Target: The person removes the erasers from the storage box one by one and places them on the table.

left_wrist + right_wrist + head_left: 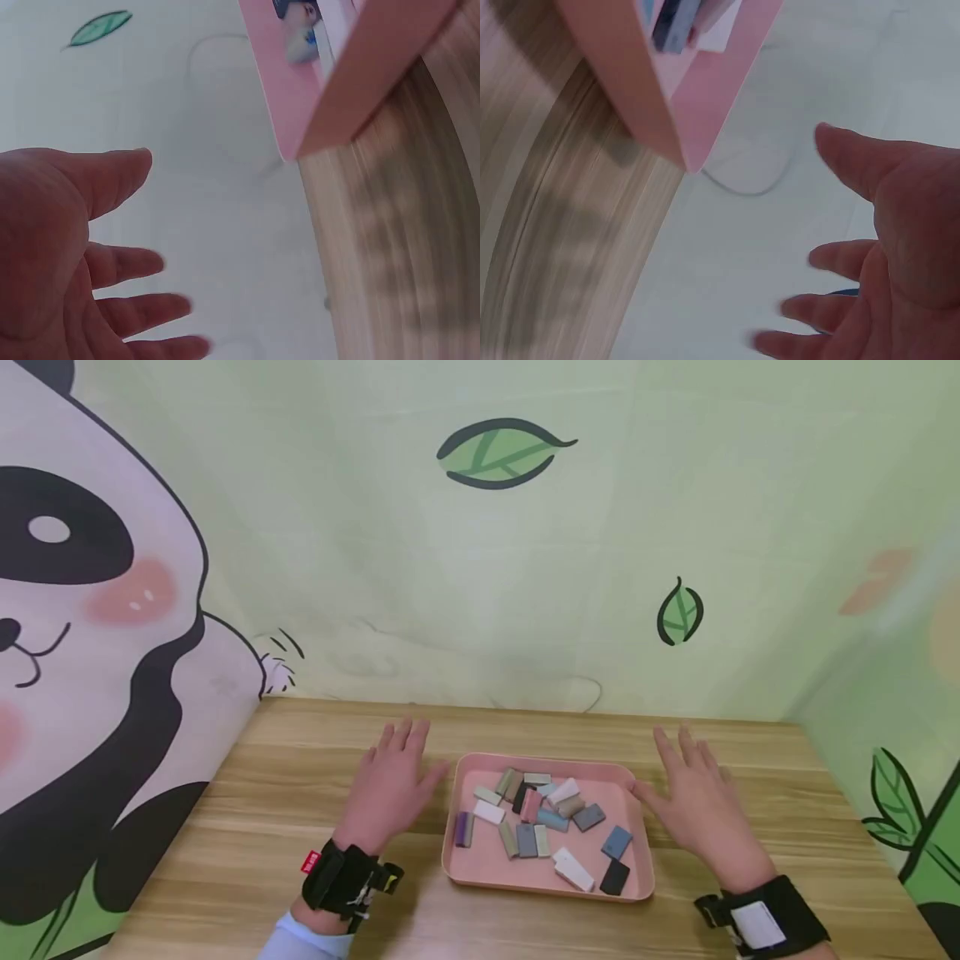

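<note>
Pink tray sits on the worktop between our left hand and right hand, small loose blocks scattered inside it. We hold both hands spread, gripping nothing, thumbs toward its rim. Should a thumb catch that rim, we judge the tray could skid and the loose blocks slide or topple over one another.

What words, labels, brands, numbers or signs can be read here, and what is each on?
None can be read.
Red tag on the left wrist strap: marks too small.
White label on the right wrist strap: nothing legible.
Blocks in the tray: any print too small or blurred.
</note>
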A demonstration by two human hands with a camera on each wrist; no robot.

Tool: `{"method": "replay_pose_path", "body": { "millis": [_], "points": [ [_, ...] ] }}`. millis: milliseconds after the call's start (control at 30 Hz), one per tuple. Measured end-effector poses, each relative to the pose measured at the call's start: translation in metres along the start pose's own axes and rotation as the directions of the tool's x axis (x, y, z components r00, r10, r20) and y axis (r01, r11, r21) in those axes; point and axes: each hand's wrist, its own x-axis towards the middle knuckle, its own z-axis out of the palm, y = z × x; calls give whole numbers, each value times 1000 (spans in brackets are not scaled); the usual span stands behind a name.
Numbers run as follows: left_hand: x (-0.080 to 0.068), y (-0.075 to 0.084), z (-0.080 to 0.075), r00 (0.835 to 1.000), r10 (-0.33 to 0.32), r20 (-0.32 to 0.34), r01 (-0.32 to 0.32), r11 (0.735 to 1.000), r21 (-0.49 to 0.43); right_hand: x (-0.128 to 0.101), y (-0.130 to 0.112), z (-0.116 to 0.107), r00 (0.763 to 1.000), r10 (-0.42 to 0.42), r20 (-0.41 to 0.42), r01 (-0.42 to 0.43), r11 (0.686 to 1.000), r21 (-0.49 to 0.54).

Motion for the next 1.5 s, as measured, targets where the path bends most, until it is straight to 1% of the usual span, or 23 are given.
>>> {"method": "replay_pose_path", "body": {
  "millis": [67, 133, 200, 267, 367, 433, 500, 567, 767, 933, 1067, 1200, 1300, 1433, 1500],
  "points": [
    [0, 7, 1, 1000, 21, -6, -21, 1000, -2, 1, -3, 1, 997, 15, 69, -19, 998, 59],
    [0, 15, 4, 999, 51, 1, -51, 999, -2, 2, -5, 4, 989, 40, 144, -58, 991, 123],
    [0, 23, 9, 996, 88, 24, -88, 996, -12, 3, -8, 7, 977, 65, 203, -100, 981, 166],
    [0, 31, 14, 989, 136, 60, -135, 991, -25, 3, -10, 10, 967, 91, 238, -137, 973, 188],
    [0, 40, 23, 968, 218, 128, -211, 975, -67, 1, -13, 15, 966, 108, 237, -157, 968, 196],
    [0, 45, 29, 952, 260, 159, -250, 965, -78, 0, -15, 18, 966, 116, 229, -163, 967, 196],
    [-1, 48, 35, 941, 288, 180, -278, 957, -80, -1, -18, 20, 967, 124, 221, -169, 966, 195],
    [0, 50, 40, 932, 308, 191, -302, 952, -56, -2, -19, 21, 968, 131, 215, -176, 963, 203],
    [-1, 52, 50, 914, 332, 233, -345, 939, 12, -3, -21, 30, 969, 137, 207, -184, 957, 226],
    [-1, 51, 56, 908, 322, 267, -348, 936, 55, -1, -20, 35, 970, 133, 202, -182, 952, 246],
    [0, 53, 57, 902, 335, 272, -364, 930, 61, -1, -19, 34, 972, 130, 195, -180, 947, 267],
    [0, 53, 59, 890, 365, 275, -400, 913, 85, 0, -18, 33, 969, 141, 204, -196, 940, 278],
    [0, 52, 64, 891, 360, 275, -401, 910, 109, 1, -17, 35, 966, 144, 213, -203, 936, 286],
    [0, 50, 70, 898, 351, 265, -394, 910, 127, 2, -16, 38, 967, 143, 209, -202, 934, 295],
    [0, 50, 70, 898, 352, 265, -394, 911, 122, 2, -15, 39, 968, 144, 207, -202, 934, 296]
  ]
}}
